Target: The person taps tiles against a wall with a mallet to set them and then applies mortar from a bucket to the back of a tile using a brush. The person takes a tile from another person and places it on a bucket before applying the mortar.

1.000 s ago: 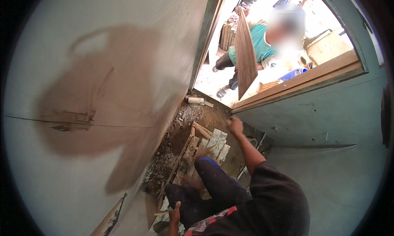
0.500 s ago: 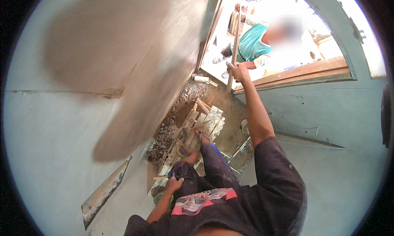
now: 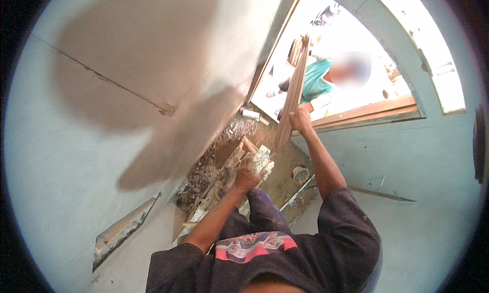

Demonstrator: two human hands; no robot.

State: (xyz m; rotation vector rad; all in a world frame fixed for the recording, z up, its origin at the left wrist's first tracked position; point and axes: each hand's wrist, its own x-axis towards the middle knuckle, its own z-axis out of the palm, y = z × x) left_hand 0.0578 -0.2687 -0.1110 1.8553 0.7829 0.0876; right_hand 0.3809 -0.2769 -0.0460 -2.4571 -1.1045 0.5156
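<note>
Board (image 3: 295, 89) slants partly through a wooden frame (image 3: 377, 109), not yet released by a co-worker's hand (image 3: 304, 38) at its top, while the right hand (image 3: 300, 120) has fingers closed on its edge and the blurred left hand (image 3: 248, 178), grip unclear, is over slats (image 3: 263, 158).

Pail: pale (image 3: 301, 179), right of centre, on the floor (image 3: 285, 165)
Rod: thin, pale (image 3: 297, 192), slanting just below the pail
Rubble: grey bits (image 3: 202, 165), left of centre, along the foot of the wall (image 3: 56, 191)
Sill: brown wood (image 3: 372, 113), upper right
Shadow: large, rounded (image 3: 127, 58), upper left
Gap: long, slanted (image 3: 125, 233), in the wall, lower left
</note>
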